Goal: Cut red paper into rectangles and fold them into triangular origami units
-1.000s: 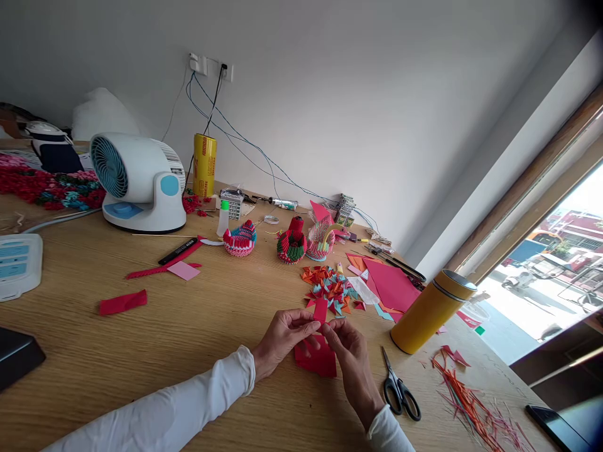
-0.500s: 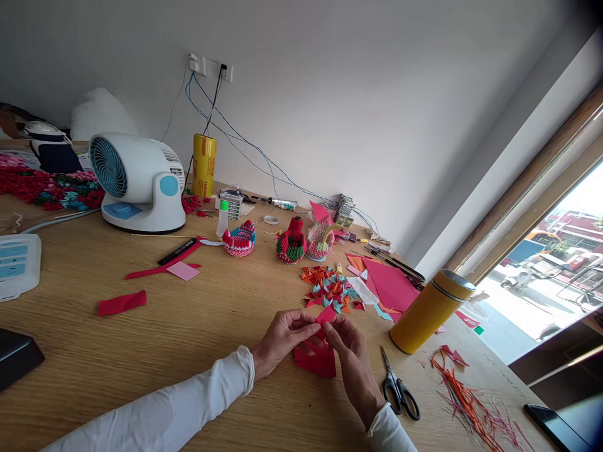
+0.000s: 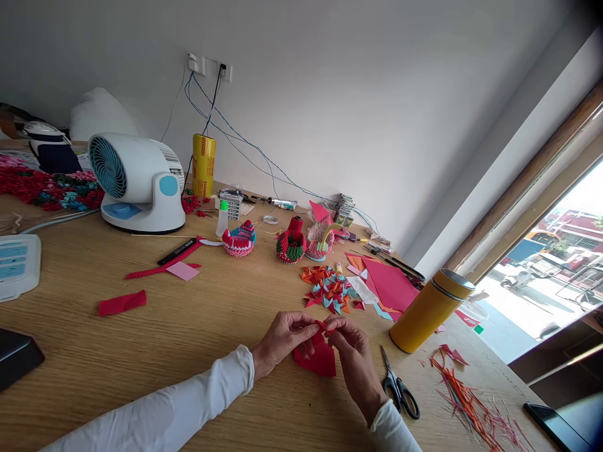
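Observation:
A small folded piece of red paper (image 3: 322, 326) is pinched between my left hand (image 3: 286, 338) and my right hand (image 3: 349, 351), low in the middle of the view. Both hands have their thumbs and fingers closed on its ends. Beneath them a red paper sheet (image 3: 318, 362) lies on the table, partly covered by my fingers. Just beyond the hands is a pile of small folded paper triangles (image 3: 330, 290) in orange, red and light blue. Black-handled scissors (image 3: 398, 388) lie to the right of my right hand.
A yellow bottle (image 3: 431, 312) stands at the right, near thin paper strips (image 3: 464, 392). Woven-looking paper baskets (image 3: 240, 239) and a white fan (image 3: 141, 182) stand farther back. Left of my hands lie a red strip (image 3: 122, 302) and a black-handled cutter (image 3: 177, 251). Red sheets (image 3: 391, 284) lie behind the bottle.
The piece between my fingers stood up as a flat shape and is now folded down smaller. My fingertips have shifted slightly on it; the rest of the table looks the same.

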The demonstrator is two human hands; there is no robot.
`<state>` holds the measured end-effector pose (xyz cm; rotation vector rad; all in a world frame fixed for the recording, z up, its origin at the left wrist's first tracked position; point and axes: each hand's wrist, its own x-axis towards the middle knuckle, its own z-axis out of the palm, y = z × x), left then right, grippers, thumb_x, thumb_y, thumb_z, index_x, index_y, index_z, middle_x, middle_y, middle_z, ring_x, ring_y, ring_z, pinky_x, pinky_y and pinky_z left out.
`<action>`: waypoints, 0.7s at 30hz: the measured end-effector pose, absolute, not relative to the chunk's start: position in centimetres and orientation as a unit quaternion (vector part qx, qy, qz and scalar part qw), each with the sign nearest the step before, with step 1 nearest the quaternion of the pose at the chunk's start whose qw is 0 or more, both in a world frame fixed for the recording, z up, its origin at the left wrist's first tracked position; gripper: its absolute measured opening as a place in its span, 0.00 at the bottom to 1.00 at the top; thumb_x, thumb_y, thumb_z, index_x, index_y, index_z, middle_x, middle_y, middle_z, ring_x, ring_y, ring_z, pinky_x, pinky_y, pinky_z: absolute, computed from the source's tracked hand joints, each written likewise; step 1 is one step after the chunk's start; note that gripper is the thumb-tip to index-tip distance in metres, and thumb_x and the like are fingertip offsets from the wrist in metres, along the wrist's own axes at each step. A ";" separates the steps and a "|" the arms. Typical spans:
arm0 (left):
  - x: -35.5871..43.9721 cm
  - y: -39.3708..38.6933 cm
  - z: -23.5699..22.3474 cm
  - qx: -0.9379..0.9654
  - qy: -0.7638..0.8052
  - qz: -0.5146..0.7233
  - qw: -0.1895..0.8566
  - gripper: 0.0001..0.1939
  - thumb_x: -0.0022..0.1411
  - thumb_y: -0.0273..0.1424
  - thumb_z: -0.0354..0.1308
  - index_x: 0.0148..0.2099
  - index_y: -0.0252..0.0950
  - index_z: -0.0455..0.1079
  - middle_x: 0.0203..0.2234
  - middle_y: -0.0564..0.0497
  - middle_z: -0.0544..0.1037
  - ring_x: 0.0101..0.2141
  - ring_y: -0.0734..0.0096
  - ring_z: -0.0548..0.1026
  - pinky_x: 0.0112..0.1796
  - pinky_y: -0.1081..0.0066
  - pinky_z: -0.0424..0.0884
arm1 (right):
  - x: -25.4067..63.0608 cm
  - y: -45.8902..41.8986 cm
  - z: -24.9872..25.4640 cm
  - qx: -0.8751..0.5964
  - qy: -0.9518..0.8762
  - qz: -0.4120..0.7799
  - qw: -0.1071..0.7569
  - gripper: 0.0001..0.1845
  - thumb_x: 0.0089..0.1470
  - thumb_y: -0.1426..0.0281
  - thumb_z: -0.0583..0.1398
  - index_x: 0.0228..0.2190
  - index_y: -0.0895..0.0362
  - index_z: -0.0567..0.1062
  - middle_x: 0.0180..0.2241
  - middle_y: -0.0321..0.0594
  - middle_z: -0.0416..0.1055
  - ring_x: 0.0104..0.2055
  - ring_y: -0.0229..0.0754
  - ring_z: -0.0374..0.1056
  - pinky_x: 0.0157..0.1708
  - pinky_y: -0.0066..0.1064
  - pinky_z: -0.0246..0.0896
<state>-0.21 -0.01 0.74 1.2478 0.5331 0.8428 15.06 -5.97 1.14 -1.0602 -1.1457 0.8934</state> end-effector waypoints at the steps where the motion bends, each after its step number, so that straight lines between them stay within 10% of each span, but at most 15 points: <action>1: -0.2 0.0 0.8 0.558 0.240 0.378 0.699 0.20 0.53 0.43 0.65 0.38 0.29 0.75 0.17 0.52 0.75 0.17 0.76 0.71 0.19 0.78 0.65 | 15.1 -6.0 1.3 -0.461 -0.507 0.385 0.618 0.04 0.49 0.67 0.64 0.26 0.55 0.76 0.31 0.36 0.69 0.31 0.39 0.61 0.32 0.28 0.57; 21: -0.2 0.7 -0.2 0.582 0.248 0.363 0.684 0.22 0.56 0.46 0.61 0.36 0.29 0.75 0.14 0.53 0.72 0.15 0.77 0.67 0.18 0.78 0.63 | 16.4 -6.0 2.0 -0.473 -0.656 0.296 0.509 0.06 0.52 0.72 0.60 0.25 0.55 0.77 0.36 0.42 0.71 0.38 0.45 0.66 0.36 0.32 0.59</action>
